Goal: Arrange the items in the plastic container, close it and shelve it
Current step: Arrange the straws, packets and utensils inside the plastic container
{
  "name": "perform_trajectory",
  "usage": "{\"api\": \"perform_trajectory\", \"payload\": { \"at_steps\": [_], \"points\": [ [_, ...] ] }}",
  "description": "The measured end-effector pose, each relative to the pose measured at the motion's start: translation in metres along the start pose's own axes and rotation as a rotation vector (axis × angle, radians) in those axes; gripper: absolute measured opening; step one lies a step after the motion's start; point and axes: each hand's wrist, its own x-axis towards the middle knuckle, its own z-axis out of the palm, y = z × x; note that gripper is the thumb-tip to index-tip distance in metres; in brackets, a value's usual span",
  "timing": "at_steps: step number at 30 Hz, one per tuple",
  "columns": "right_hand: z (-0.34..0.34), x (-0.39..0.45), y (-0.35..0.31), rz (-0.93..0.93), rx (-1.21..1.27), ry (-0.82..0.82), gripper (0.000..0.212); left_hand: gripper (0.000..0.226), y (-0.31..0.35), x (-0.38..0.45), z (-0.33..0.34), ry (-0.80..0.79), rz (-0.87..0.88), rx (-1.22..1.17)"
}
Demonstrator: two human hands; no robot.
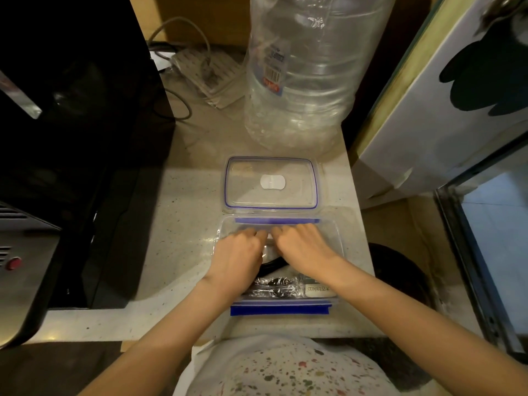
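A clear plastic container (334, 238) with blue clips stands open on the counter in front of me. Its lid (271, 182), clear with a blue seal, lies flat just behind it. Both hands are inside the container, side by side. My left hand (238, 254) and my right hand (303, 247) have their fingers bent down onto the contents near the far wall; what the fingertips touch is hidden. Below the hands I see a black cable (271, 265), a crinkled clear wrapper (274, 285) and a small white packet (318, 290).
A large clear water bottle (303, 75) stands behind the lid. A black appliance (71, 138) fills the left side. A power strip (208, 72) with cables lies at the back. A white cabinet door (445, 110) hangs open on the right.
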Motion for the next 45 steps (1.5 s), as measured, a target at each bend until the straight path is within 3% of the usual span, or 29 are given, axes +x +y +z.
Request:
{"api": "perform_trajectory", "payload": {
  "at_steps": [4,6,11,15,21,26,31,39,45],
  "points": [
    [0.000,-0.004,0.000,0.070,0.001,0.047,0.030,0.026,0.004,0.013,0.001,-0.043,-0.011,0.092],
    [-0.002,-0.009,0.000,0.111,0.063,0.035,0.022,0.023,0.007,0.017,0.002,-0.068,0.026,0.137],
    [-0.007,-0.028,0.006,0.370,0.204,0.045,0.022,0.017,0.010,0.026,0.000,-0.122,0.052,0.217],
    [-0.009,-0.035,0.006,0.446,0.293,-0.060,0.029,0.017,0.010,0.028,0.002,-0.144,-0.012,0.207],
    [-0.004,-0.030,0.002,0.597,0.592,-0.087,0.049,0.016,0.007,0.023,0.001,-0.116,-0.074,0.207],
    [-0.001,-0.032,0.000,0.731,0.901,0.019,0.038,0.015,0.008,0.021,0.001,-0.067,-0.051,0.150],
    [-0.003,-0.035,0.003,0.768,1.102,0.071,0.033,0.017,0.009,0.024,0.003,-0.059,0.007,0.146],
    [-0.004,-0.035,0.001,0.786,1.085,0.012,0.035,0.015,0.014,0.030,0.001,-0.095,-0.037,0.163],
    [-0.007,-0.036,0.001,0.804,1.234,0.043,0.040,0.016,0.016,0.029,0.004,-0.092,-0.071,0.165]
  ]
}}
